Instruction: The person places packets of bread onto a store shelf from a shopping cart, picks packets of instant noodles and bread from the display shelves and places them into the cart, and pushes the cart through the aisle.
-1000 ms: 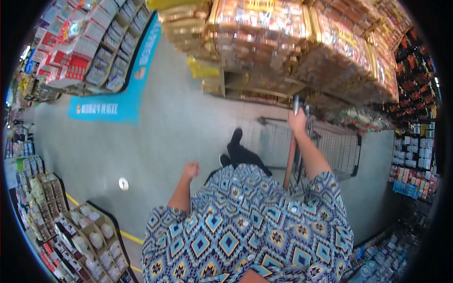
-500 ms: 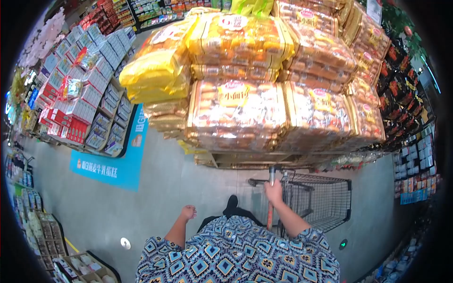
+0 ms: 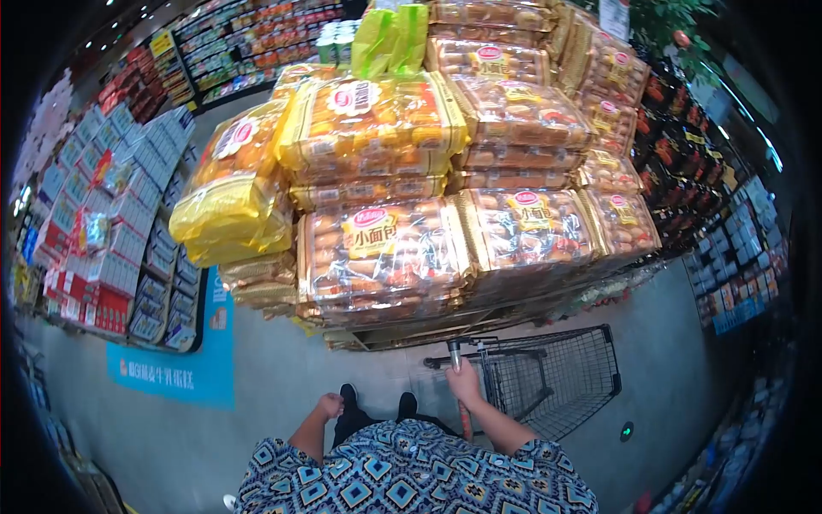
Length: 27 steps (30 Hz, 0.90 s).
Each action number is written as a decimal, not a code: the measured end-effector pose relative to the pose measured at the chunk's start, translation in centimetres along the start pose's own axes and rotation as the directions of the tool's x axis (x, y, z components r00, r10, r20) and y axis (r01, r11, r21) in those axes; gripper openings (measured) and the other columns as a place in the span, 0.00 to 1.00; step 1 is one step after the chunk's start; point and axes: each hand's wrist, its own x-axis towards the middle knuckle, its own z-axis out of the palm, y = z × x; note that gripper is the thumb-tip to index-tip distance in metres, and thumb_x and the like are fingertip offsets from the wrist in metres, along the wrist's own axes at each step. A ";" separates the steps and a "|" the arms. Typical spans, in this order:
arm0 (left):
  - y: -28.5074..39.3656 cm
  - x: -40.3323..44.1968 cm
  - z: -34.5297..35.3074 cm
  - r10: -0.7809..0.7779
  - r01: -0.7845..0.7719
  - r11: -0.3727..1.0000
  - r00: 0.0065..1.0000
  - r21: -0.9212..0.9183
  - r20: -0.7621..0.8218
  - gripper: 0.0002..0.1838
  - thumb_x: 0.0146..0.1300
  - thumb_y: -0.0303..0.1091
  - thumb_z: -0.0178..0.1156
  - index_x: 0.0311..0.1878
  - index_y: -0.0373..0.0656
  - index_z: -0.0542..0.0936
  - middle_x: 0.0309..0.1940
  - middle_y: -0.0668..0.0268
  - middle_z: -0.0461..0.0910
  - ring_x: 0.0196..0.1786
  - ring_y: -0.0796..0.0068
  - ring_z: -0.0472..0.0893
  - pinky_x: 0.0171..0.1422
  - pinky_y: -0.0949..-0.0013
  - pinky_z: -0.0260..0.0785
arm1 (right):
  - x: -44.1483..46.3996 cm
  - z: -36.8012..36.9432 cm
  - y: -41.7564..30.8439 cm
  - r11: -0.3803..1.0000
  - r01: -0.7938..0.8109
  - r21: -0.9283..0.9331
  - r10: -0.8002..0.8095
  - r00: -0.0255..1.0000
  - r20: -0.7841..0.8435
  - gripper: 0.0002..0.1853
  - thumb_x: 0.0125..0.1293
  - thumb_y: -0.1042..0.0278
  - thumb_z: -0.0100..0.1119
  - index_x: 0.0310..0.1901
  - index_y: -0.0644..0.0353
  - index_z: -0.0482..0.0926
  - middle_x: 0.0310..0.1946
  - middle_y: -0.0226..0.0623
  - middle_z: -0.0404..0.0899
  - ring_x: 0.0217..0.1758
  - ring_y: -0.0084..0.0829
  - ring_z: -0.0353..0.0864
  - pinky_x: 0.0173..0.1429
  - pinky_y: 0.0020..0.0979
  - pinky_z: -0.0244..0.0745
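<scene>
My right hand [image 3: 465, 384] is wrapped round the handle of a wire shopping cart [image 3: 561, 377], which stands to my right. Hanging at my left side, my left hand [image 3: 330, 405] has its fingers curled in; whether anything small is inside cannot be made out. In front of me rises a big stack of packaged bread rolls [image 3: 381, 248] in clear and gold wrapping. Yellow bread packs [image 3: 368, 120] lie on its upper left, with a green bag [image 3: 390, 38] on top. Neither hand touches the stack.
At the left is a shelf of boxed goods [image 3: 111, 231] beside a blue floor sticker [image 3: 171, 373]. Dark packages [image 3: 685, 154] are piled at the right, near another rack [image 3: 741, 257]. Filled shelves [image 3: 257, 43] line the back.
The view has tilted up and turned, showing more of the bread stack and the shelves behind. Both feet now show side by side. My right hand has stayed on the cart handle.
</scene>
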 end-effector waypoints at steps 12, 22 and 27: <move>4.4 8.5 -8.2 -0.037 0.002 0.978 0.986 0.210 0.163 0.11 0.68 0.37 0.48 0.48 0.43 0.74 0.34 0.58 0.81 0.26 0.67 0.81 0.27 0.65 0.72 | -2.2 4.0 -2.7 0.991 -0.038 -0.129 0.031 0.998 -0.056 0.10 0.58 0.64 0.53 0.36 0.61 0.70 0.33 0.55 0.77 0.41 0.54 0.78 0.46 0.45 0.73; 9.3 11.5 -10.9 -0.006 -0.090 0.958 0.943 0.272 0.334 0.10 0.66 0.35 0.49 0.48 0.44 0.73 0.31 0.62 0.80 0.23 0.70 0.80 0.23 0.68 0.70 | -3.5 9.0 -6.7 0.951 -0.055 -0.305 0.019 0.992 -0.122 0.10 0.57 0.62 0.53 0.35 0.58 0.72 0.34 0.51 0.79 0.39 0.50 0.80 0.43 0.48 0.75; 9.6 11.9 -12.5 -0.139 0.000 0.918 0.937 0.396 0.320 0.08 0.64 0.33 0.50 0.43 0.45 0.75 0.29 0.61 0.79 0.21 0.68 0.78 0.20 0.68 0.66 | -7.0 12.1 -8.8 0.936 -0.084 -0.341 -0.020 0.957 -0.290 0.12 0.61 0.64 0.52 0.42 0.62 0.70 0.27 0.52 0.80 0.32 0.50 0.82 0.37 0.49 0.75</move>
